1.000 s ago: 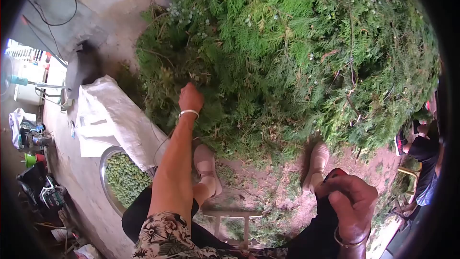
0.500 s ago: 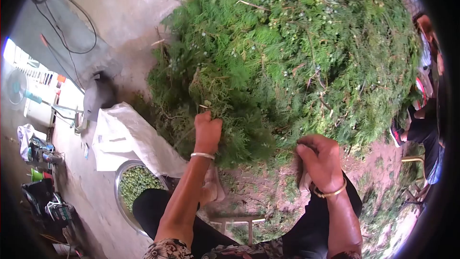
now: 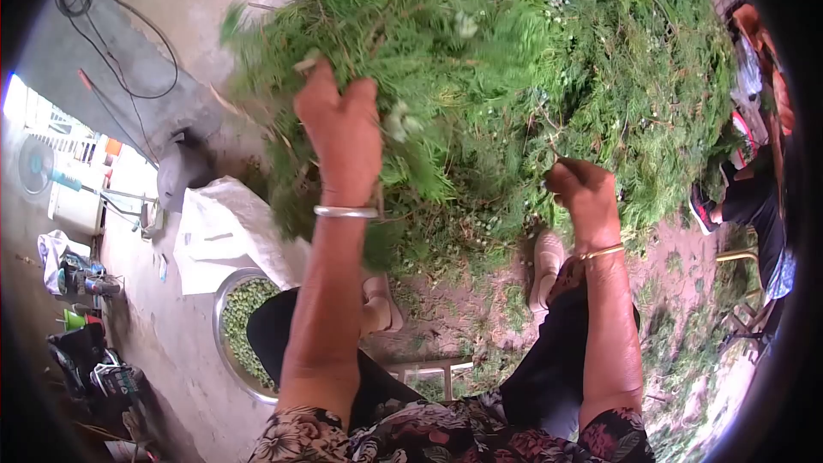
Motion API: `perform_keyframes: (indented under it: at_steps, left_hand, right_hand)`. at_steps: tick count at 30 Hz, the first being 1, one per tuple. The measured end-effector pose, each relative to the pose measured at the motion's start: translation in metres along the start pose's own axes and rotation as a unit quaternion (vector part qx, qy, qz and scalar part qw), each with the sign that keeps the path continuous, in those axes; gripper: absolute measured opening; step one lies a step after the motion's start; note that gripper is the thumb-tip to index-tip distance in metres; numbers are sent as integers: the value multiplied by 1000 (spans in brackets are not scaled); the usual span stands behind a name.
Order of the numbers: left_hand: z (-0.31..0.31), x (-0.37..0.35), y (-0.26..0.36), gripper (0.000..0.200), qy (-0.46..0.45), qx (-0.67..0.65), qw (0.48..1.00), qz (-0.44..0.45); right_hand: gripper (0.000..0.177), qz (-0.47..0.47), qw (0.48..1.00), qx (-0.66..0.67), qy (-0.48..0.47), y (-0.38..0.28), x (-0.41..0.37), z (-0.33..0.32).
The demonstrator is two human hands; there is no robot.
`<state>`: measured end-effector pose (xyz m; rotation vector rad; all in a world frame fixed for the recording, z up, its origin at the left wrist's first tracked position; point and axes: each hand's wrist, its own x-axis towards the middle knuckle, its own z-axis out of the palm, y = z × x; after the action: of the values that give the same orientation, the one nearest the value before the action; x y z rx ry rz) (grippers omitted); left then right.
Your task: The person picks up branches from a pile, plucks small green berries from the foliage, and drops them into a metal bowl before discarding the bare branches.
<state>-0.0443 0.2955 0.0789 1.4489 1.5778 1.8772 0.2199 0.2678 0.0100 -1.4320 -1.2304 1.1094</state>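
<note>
A large heap of green conifer branches [image 3: 591,60] with small pale berries lies in front of me. My left hand [image 3: 339,124] is closed on a leafy branch [image 3: 377,34], whose pale cut end juts out past the fingers. Its foliage is smeared by motion over the left part of the heap. At the heap's near edge, my right hand [image 3: 587,197] has its fingers pinched together. Whether something small is between them is hidden. A metal basin [image 3: 220,339] of green berries [image 3: 244,317] stands by my left knee.
A white sack [image 3: 227,227] lies between the basin and the heap. Grey cloth or bag [image 3: 183,171] and cables [image 3: 111,60] are farther left. At the right edge sits another person, with a dark shoe [image 3: 703,208] near the heap. Loose sprigs litter the floor.
My left hand has moved up and away over the heap with the leafy branch. My right hand has risen to the heap's near edge, uncovering my right shoe.
</note>
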Motion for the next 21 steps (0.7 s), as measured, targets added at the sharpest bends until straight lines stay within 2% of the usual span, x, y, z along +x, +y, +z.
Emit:
perform_keyframes:
  at_steps: [1,2,3,4,5,6,7,8,11,13,14,15,17,18,20,21]
  left_hand:
    - [7,-10,-17,18,27,62,997,25]
    - [11,-32,-27,19,-2,41,999,1]
    - [28,-64,-69,27,38,-133,985,-105]
    - [29,-93,-131,33,-97,-48,974,-200]
    - [30,-123,-191,40,-254,56,931,-257]
    - [29,-166,-181,44,-293,65,905,-301]
    - [24,-196,-179,45,-397,274,839,-254]
    - [16,-230,-191,46,-456,267,822,-213]
    - [-21,-309,-201,48,-579,245,767,-127]
    - [-30,-315,-215,42,-590,269,746,-150]
    - [-34,-315,-219,35,-600,292,725,-169]
    - [-37,-307,-213,35,-600,290,725,-171]
    - [-46,-286,-200,33,-430,240,856,-160]
    - [-48,-275,-197,33,-432,237,855,-161]
    - [-49,-256,-192,37,-305,247,910,-134]
    - [-50,-248,-190,37,-307,244,910,-135]
  right_hand:
    - [35,13,999,-14,31,-2,1,-6]
    - [35,18,999,-17,35,1,4,-9]
    - [31,6,997,-32,63,4,8,-14]
    - [27,-3,995,-49,90,7,9,-18]
    - [27,4,994,-56,90,9,9,-20]
    - [28,6,994,-75,74,9,9,-20]
    - [28,9,994,-92,58,7,10,-21]
    - [29,15,993,-118,20,5,10,-23]
    - [28,5,996,-79,27,-6,5,-8]
    - [28,14,996,-89,7,-4,7,-3]
    - [32,7,998,-62,19,0,7,2]
    - [36,0,999,-36,31,1,7,6]
    - [36,-2,1000,-9,26,-2,7,15]
    - [36,-6,1000,20,23,-4,7,19]
    - [35,-11,999,15,26,-7,9,28]
    - [35,-18,999,15,27,-8,10,32]
